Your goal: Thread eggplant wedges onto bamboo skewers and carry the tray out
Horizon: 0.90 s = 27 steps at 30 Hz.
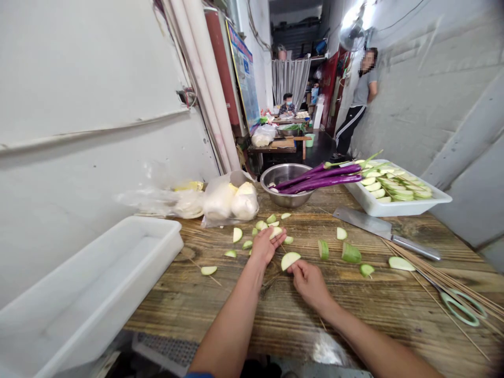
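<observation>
Looked partway: had cut slices [397,184] heaped in far tray [405,208], loose pieces [350,253] left. Held slice [276,232] in loosely curled left hand [264,245], pinched second slice [290,260] with right hand [309,281].

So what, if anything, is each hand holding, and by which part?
Right hand: a pale green slice, fingers at its lower right edge. Left hand: another slice, resting against the fingers; exact grip unclear.

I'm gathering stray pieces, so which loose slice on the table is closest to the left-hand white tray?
The half-round slice with a thin stick showing on both sides of it; the other loose slices lie farther right.
</observation>
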Available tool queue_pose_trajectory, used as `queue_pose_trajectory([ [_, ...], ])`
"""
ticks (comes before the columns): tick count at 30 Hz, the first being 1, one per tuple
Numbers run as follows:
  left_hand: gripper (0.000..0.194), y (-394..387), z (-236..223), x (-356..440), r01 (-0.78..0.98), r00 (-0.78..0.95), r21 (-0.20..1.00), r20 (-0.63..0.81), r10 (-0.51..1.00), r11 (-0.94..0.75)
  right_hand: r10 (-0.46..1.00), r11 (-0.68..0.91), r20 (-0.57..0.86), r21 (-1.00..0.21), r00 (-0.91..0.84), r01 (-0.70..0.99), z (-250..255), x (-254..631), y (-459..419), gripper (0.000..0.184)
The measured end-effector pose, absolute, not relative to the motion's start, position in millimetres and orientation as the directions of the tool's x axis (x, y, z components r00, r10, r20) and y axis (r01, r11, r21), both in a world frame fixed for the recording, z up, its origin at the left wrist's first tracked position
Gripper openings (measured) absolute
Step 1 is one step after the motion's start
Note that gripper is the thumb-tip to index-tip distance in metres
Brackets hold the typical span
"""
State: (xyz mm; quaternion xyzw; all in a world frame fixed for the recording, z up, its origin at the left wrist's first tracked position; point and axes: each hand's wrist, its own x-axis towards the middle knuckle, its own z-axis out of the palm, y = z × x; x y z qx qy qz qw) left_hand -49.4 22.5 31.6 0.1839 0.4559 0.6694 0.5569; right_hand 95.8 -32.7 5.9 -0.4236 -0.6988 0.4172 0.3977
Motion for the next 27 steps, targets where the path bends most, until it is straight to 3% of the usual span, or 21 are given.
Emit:
queue_pose_trajectory([
  [27, 0.01, 22.8, 39.6, -47.5, -0.681, -0.247, 0.722, -0.38, 0.891, 0.119, 0.897, 0.387, 0.275, -0.867, -0.345, 0.315, -7.7, 90.7, -33.4, 0.028],
])
